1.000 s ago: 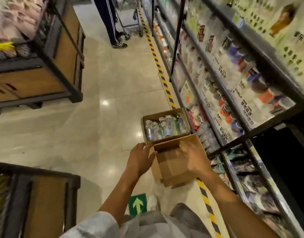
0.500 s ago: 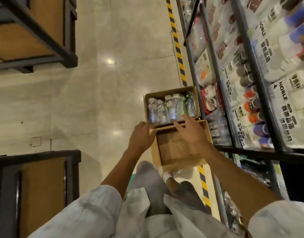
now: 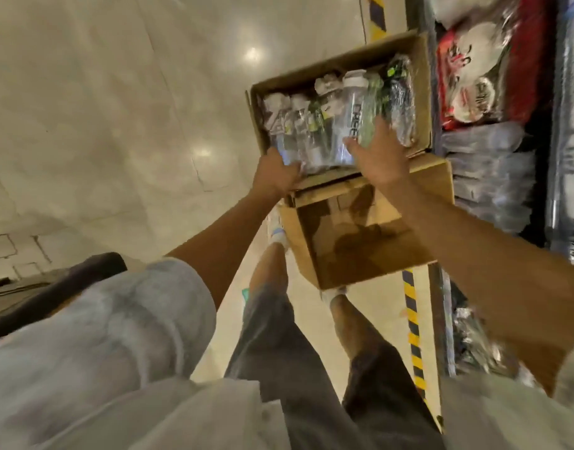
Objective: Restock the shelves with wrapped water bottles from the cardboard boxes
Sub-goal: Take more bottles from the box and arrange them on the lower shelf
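glossy pale tiled floor (image 3: 116,125), yellow-black hazard tape (image 3: 413,336), dark display stand (image 3: 51,297)

We reach both bare arms forward and down, sleeves bunched near the elbows. Our left hand (image 3: 274,172) is turned back-up, its fingers (image 3: 293,167) curled over and out of sight past the knuckles, gripping. Our right hand (image 3: 381,157) lies flatter, back toward us, thumb spread to the left and fingers extended forward, pressing down. Below, both our legs stand apart, knees slightly bent.
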A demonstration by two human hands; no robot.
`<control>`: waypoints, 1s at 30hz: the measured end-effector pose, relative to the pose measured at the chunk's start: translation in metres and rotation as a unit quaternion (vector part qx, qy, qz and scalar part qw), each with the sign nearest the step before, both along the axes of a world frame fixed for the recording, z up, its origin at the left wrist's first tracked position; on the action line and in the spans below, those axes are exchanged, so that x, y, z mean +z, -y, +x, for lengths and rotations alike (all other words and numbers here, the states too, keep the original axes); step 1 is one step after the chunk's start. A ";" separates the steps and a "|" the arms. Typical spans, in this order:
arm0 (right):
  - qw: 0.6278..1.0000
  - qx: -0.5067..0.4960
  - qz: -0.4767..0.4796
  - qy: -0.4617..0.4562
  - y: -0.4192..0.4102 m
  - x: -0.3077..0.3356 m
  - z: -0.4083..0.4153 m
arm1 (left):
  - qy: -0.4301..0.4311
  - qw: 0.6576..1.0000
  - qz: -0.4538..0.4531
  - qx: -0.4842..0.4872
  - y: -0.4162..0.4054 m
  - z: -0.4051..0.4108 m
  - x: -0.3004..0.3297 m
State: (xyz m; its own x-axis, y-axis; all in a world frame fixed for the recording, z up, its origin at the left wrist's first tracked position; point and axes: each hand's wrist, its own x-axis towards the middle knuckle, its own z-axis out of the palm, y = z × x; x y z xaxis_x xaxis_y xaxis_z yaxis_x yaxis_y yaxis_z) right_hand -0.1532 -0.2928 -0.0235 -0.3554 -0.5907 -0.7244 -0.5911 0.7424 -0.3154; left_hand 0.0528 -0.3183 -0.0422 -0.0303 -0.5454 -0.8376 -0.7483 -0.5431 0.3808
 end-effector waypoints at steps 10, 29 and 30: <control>0.991 -0.108 0.071 -0.019 0.038 -0.237 -0.022 | 0.074 0.976 0.122 0.164 0.043 -0.026 -0.249; 0.959 -0.271 -0.041 0.076 0.033 -0.232 -0.028 | -0.058 0.929 0.123 0.344 0.041 -0.023 -0.259; 0.956 -0.278 -0.043 0.083 0.029 -0.217 -0.025 | -0.078 0.928 0.128 0.340 0.039 -0.021 -0.244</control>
State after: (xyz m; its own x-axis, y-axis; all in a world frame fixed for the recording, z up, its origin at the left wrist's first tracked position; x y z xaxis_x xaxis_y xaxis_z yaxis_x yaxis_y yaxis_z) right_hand -0.1777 -0.3215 -0.2405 -0.5169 -0.4039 -0.7548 -0.0483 0.8940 -0.4454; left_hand 0.0315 -0.3577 -0.2866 0.1169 -0.2660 -0.9569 -0.1464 -0.9576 0.2483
